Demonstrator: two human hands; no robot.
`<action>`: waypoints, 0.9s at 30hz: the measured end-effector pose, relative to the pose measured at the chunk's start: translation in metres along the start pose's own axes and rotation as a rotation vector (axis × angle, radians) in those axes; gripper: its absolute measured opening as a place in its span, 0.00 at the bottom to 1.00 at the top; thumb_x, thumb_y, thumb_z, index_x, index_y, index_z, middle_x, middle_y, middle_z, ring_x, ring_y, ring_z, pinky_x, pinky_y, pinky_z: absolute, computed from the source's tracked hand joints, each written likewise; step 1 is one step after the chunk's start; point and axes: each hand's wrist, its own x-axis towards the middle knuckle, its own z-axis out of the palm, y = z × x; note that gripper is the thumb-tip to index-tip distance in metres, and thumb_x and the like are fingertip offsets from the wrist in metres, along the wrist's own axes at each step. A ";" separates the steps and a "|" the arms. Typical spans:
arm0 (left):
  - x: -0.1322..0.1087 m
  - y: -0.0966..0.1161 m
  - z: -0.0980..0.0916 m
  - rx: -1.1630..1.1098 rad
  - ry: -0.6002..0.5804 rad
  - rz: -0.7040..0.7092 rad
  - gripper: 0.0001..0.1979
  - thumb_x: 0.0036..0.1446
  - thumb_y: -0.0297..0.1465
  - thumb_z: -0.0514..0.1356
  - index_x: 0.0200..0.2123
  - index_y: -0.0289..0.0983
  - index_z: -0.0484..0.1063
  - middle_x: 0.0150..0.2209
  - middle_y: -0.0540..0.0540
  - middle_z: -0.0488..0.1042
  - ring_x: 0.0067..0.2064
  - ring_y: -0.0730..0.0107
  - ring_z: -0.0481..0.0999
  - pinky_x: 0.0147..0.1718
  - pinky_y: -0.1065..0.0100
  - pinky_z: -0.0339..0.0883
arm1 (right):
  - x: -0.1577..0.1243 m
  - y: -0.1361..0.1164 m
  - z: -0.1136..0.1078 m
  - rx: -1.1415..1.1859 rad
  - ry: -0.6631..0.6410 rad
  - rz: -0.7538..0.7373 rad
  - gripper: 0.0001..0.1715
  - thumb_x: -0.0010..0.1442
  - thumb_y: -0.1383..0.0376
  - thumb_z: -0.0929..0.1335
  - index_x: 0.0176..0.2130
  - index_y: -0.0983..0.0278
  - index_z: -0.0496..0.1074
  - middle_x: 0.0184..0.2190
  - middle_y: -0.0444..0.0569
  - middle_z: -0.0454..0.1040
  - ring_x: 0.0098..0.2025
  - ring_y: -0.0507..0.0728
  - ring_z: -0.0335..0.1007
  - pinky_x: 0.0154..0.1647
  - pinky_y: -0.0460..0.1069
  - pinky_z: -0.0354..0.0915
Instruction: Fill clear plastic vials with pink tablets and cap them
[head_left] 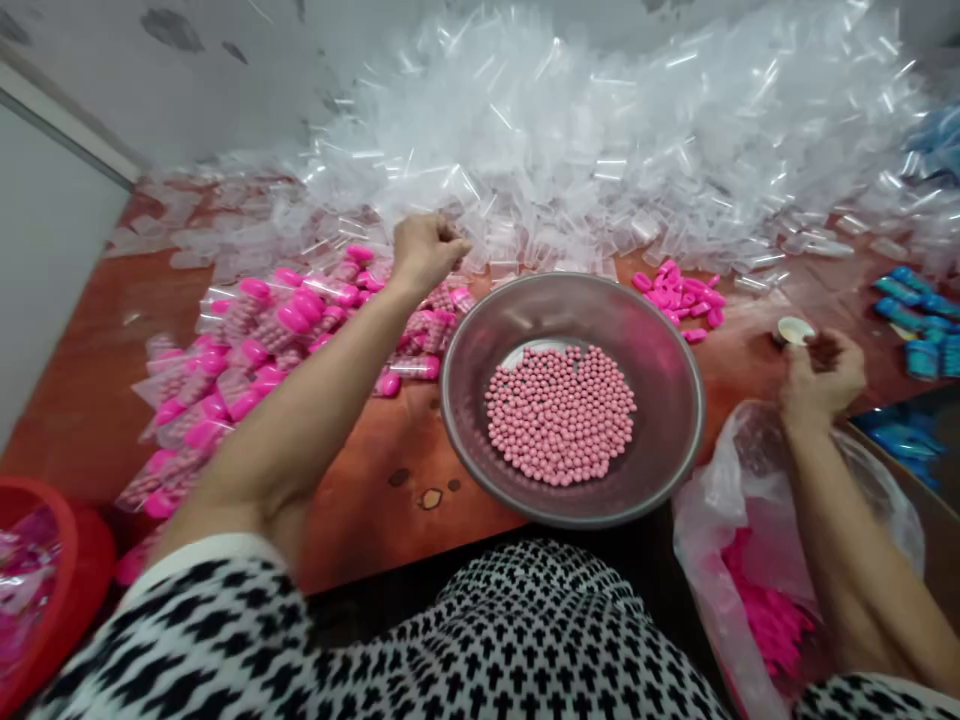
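Note:
A metal bowl (pixel 667 345) sits at the table's near edge, holding a heap of small pink beads (pixel 561 412). My left hand (pixel 424 250) reaches past the bowl's left rim with its fingers curled closed at the edge of a big pile of clear plastic bags (pixel 600 140); what it pinches is hidden. My right hand (pixel 821 378) is closed to the right of the bowl, beside a small white cap (pixel 795 329); something dark shows at its fingertips. Filled bags with pink caps (pixel 255 350) lie left of my left forearm.
Loose pink caps (pixel 682 298) lie behind the bowl's right rim. Blue pieces (pixel 919 320) sit at the far right. A clear bag with pink items (pixel 757 600) hangs at lower right. A red basket (pixel 45 580) stands at lower left. The table top (pixel 375 490) is reddish brown.

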 end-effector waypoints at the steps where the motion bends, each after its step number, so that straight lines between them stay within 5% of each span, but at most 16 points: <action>1: -0.016 0.010 -0.010 -0.131 -0.022 0.014 0.07 0.52 0.32 0.63 0.31 0.33 0.78 0.29 0.44 0.78 0.35 0.63 0.79 0.39 0.63 0.74 | -0.009 -0.024 -0.004 0.068 -0.055 -0.117 0.21 0.39 0.75 0.73 0.35 0.60 0.72 0.35 0.54 0.77 0.37 0.62 0.76 0.41 0.58 0.70; 3: -0.056 0.038 -0.025 -0.339 -0.124 0.020 0.08 0.49 0.33 0.67 0.28 0.33 0.76 0.25 0.47 0.77 0.30 0.67 0.78 0.34 0.66 0.75 | -0.036 -0.081 -0.014 0.197 -0.321 -0.365 0.24 0.47 0.66 0.74 0.47 0.61 0.74 0.41 0.54 0.78 0.37 0.59 0.76 0.39 0.55 0.72; 6: -0.116 0.080 -0.029 -0.554 -0.336 -0.007 0.10 0.49 0.33 0.69 0.25 0.33 0.74 0.22 0.47 0.75 0.26 0.69 0.78 0.31 0.67 0.75 | -0.085 -0.161 -0.023 0.214 -0.898 -0.697 0.32 0.52 0.58 0.75 0.55 0.60 0.70 0.50 0.54 0.76 0.46 0.59 0.76 0.43 0.54 0.73; 9: -0.153 0.096 -0.016 -0.728 -0.418 -0.062 0.14 0.50 0.36 0.70 0.24 0.33 0.71 0.22 0.48 0.75 0.25 0.69 0.78 0.30 0.66 0.75 | -0.124 -0.203 -0.018 0.191 -1.112 -0.869 0.28 0.55 0.56 0.73 0.54 0.62 0.72 0.48 0.53 0.77 0.47 0.61 0.75 0.48 0.55 0.71; 12: -0.168 0.086 -0.005 -0.744 -0.381 -0.057 0.14 0.55 0.37 0.66 0.26 0.33 0.71 0.26 0.46 0.77 0.28 0.65 0.79 0.33 0.62 0.76 | -0.139 -0.206 -0.001 0.133 -1.220 -0.902 0.20 0.60 0.60 0.69 0.51 0.64 0.73 0.46 0.52 0.78 0.44 0.59 0.76 0.47 0.53 0.69; 14: -0.177 0.071 -0.004 -0.576 -0.256 0.061 0.10 0.57 0.36 0.64 0.34 0.34 0.74 0.33 0.43 0.80 0.37 0.60 0.81 0.42 0.57 0.76 | -0.136 -0.199 0.018 0.051 -1.310 -0.928 0.22 0.60 0.62 0.69 0.53 0.65 0.72 0.47 0.51 0.79 0.42 0.58 0.75 0.44 0.51 0.68; 18: -0.212 0.042 -0.003 -0.149 0.038 0.286 0.18 0.57 0.35 0.65 0.51 0.39 0.72 0.55 0.41 0.76 0.62 0.51 0.67 0.64 0.46 0.55 | -0.120 -0.186 0.060 -0.375 -1.338 -1.179 0.22 0.58 0.70 0.68 0.52 0.70 0.72 0.49 0.59 0.77 0.48 0.63 0.73 0.46 0.53 0.64; 23: -0.246 0.018 0.008 -0.124 0.100 0.257 0.24 0.57 0.25 0.56 0.58 0.39 0.68 0.69 0.41 0.56 0.72 0.51 0.49 0.67 0.43 0.48 | -0.133 -0.182 0.095 -0.672 -1.304 -1.514 0.16 0.66 0.72 0.60 0.45 0.72 0.75 0.40 0.61 0.78 0.47 0.62 0.68 0.47 0.54 0.60; 27: -0.235 0.010 0.012 -0.179 0.033 0.308 0.32 0.48 0.17 0.50 0.57 0.39 0.69 0.66 0.46 0.62 0.73 0.53 0.42 0.69 0.42 0.43 | -0.171 -0.187 0.105 -0.499 -1.472 -1.603 0.15 0.66 0.72 0.60 0.45 0.73 0.74 0.42 0.62 0.78 0.45 0.60 0.69 0.46 0.52 0.62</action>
